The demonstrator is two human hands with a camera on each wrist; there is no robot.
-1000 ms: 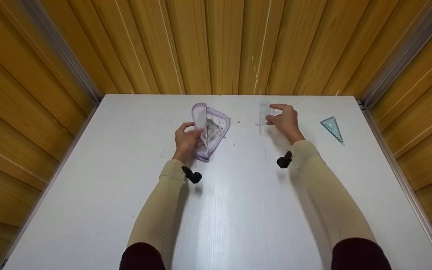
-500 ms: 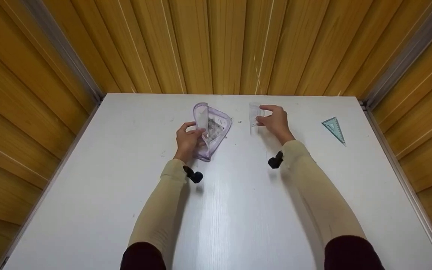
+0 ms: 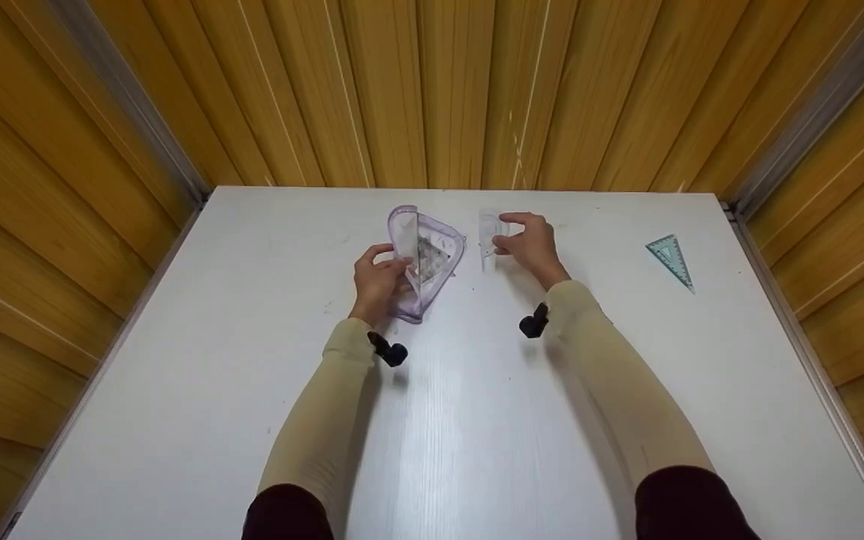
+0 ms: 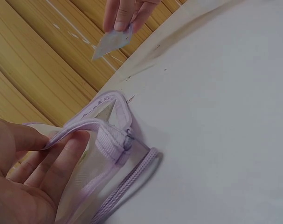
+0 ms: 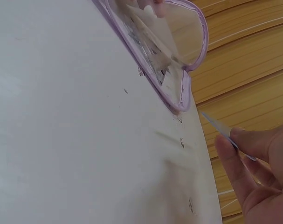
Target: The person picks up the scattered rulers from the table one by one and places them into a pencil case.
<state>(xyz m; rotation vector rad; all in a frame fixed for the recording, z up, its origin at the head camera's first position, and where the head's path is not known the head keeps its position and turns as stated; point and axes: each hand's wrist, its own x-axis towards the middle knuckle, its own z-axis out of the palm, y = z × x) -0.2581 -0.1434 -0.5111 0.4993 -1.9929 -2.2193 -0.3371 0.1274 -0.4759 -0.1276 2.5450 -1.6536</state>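
Note:
My left hand [image 3: 378, 283] pinches the edge of the raised flap of a see-through zip pouch [image 3: 451, 277] with lilac trim, holding it folded back. The pouch lies unzipped on the table, its braided loop [image 4: 132, 182] toward the near side in the left wrist view. Clear flat pieces [image 5: 153, 49] show inside it in the right wrist view. Just right of the pouch, my right hand [image 3: 531, 246] grips a clear plastic protractor [image 3: 487, 223] between thumb and fingers. The protractor stands edge-on in the right wrist view, apart from the pouch.
A teal set square [image 3: 672, 261] lies on the white table [image 3: 447, 427] off to the right. Wood-panelled walls [image 3: 454, 90] rise behind the table and at both sides. Small dark marks dot the tabletop near the pouch.
My right hand has moved left with the protractor, coming closer to the pouch. The left hand keeps its hold on the flap, with the pouch in place.

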